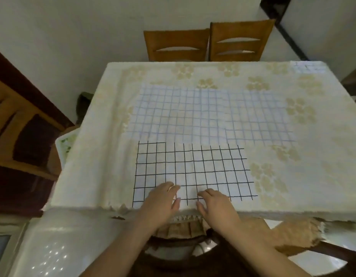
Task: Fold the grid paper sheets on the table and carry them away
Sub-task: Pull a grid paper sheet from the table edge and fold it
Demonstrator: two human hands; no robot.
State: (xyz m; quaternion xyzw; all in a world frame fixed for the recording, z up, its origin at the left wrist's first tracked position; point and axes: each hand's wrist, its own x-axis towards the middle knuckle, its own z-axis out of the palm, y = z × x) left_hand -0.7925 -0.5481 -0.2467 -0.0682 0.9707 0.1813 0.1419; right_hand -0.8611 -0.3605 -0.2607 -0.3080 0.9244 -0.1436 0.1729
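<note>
Both hands flat on the near edge of the black-grid sheet (193, 170), at the table's front.

Left hand (163, 198) and right hand (215, 204) rest on it with fingers spread and relaxed, gripping nothing. Its near edge is covered by the hands. Beyond it lie faint blue-grid sheets (203, 114), their borders blurred. Flowered tablecloth (293, 166) underneath.

**Hidden and cut off**

The left hand (162, 198) and right hand (215, 204) cover the black-grid sheet's (193, 168) near edge at lower centre. The chairs (209, 45) at the top are hidden below their backs by the table (293, 176). The far faint-grid sheets (193, 112) look blurred, their borders unclear.
</note>
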